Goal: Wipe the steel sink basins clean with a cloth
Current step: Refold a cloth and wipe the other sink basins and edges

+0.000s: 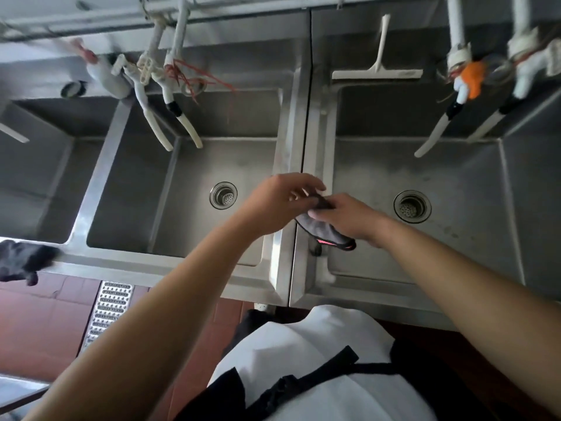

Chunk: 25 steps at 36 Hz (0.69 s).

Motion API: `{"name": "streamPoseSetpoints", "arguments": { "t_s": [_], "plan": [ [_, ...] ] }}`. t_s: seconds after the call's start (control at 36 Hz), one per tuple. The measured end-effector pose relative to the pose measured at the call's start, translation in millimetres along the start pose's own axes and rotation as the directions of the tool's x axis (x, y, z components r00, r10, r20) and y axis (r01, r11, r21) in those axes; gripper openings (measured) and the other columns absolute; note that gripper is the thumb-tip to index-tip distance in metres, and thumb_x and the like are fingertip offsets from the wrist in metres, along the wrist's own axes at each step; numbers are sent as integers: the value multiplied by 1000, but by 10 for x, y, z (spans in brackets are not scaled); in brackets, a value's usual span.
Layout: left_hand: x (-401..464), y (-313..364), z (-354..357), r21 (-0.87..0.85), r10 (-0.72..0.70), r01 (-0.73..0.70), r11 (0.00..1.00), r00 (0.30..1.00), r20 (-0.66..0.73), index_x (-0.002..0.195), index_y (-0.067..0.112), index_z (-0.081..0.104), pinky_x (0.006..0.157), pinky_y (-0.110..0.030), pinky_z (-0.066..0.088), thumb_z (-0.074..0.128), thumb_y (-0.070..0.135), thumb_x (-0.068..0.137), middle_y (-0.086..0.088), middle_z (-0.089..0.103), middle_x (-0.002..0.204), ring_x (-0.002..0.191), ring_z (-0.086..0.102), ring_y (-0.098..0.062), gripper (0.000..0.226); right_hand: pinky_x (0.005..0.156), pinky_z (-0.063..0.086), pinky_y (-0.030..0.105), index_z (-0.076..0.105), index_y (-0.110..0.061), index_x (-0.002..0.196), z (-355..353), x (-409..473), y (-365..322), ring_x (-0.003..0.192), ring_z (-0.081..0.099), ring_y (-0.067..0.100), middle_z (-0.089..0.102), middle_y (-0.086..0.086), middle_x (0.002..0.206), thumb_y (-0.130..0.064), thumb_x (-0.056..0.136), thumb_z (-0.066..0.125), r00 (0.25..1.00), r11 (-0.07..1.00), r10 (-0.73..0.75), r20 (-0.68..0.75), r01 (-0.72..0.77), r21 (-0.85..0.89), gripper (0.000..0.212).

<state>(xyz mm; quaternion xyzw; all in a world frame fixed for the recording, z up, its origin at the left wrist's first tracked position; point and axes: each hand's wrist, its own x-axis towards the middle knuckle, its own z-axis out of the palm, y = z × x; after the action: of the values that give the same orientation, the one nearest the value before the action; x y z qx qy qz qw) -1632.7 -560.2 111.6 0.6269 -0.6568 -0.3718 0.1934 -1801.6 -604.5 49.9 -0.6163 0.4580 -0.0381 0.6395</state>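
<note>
Both hands meet over the seam between two brushed steel sink units, holding a soft grey cloth (326, 230) with a pink-and-black trimmed edge. The right hand (349, 215) has its grip closed on the bunched upper part of the cloth; the left hand (282, 202) pinches the same bunch at its fingertips, the other fingers loosely spread. The cloth's free end hangs over the near left corner of the right basin (455, 183). The middle basin (194, 177) and the right basin are rectangular with dull, faintly streaked floors, each with a round perforated drain strainer (223, 196); nothing else lies in them. White hose spouts (158, 129) droop from the taps into the basins. A white squeegee (378, 68) leans against the backsplash on the rear ledge. A dark crumpled rag (24, 256) rests on the front rim at far left. Below, red floor tiles (45, 317) and a perforated metal drain grate (109, 308) show.
</note>
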Motion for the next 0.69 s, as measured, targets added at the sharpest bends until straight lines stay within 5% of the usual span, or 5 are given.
{"name": "streamPoseSetpoints", "arguments": {
  "t_s": [0.11, 0.25, 0.42, 0.53, 0.69],
  "plan": [
    [35, -122, 23, -63, -121, 111, 992, 976, -183, 132, 23, 60, 98, -30, 48, 67, 23, 94, 3, 63, 123, 108, 59, -11, 38, 54, 44, 13, 67, -16, 81, -280, 323, -17, 73, 60, 15, 66, -2, 75, -16, 97, 56, 973, 1000, 23, -229, -23, 3, 19],
    [-417, -706, 314, -57, -463, 460, 886, 870, -172, 145, 28, 44, 102, -33, 42, 63, 34, 95, -2, 50, 142, 120, 54, -20, 53, 74, 46, 32, 70, -23, 101, -759, 886, 1, 81, 58, 13, 64, -5, 84, -29, 96, 53, 832, 986, -67, -550, 139, 89, 19],
    [-1008, -1251, 781, 61, -749, 754, 655, 657, -85, 158, 35, 11, 122, -51, 15, 58, 51, 95, -4, 8, 167, 153, 7, -28, 80, 120, 18, 30, 48, -18, 145, -647, 1501, 218, 148, 27, 20, 33, 5, 160, -32, 103, 43, 897, 964, -221, -383, 140, -228, 44],
    [-1084, -1373, 829, 81, -739, 744, 663, 668, -87, 158, 33, 9, 123, -50, 13, 56, 48, 97, -3, 8, 167, 154, 4, -26, 79, 123, 13, 47, 14, -29, 158, -18, 1503, 644, 153, -7, 25, -6, 3, 167, -45, 104, 32, 963, 831, -133, -233, -20, -555, 59],
    [-787, -1432, 760, 31, -689, 698, 715, 712, -137, 157, 33, 16, 122, -51, 18, 52, 48, 98, -2, 15, 166, 153, 9, -25, 71, 117, -11, 49, -23, -43, 151, 782, 771, 1077, 146, -33, 15, -35, -7, 158, -73, 92, 4, 962, 813, -108, -252, -61, -579, 71]
  ]
}}
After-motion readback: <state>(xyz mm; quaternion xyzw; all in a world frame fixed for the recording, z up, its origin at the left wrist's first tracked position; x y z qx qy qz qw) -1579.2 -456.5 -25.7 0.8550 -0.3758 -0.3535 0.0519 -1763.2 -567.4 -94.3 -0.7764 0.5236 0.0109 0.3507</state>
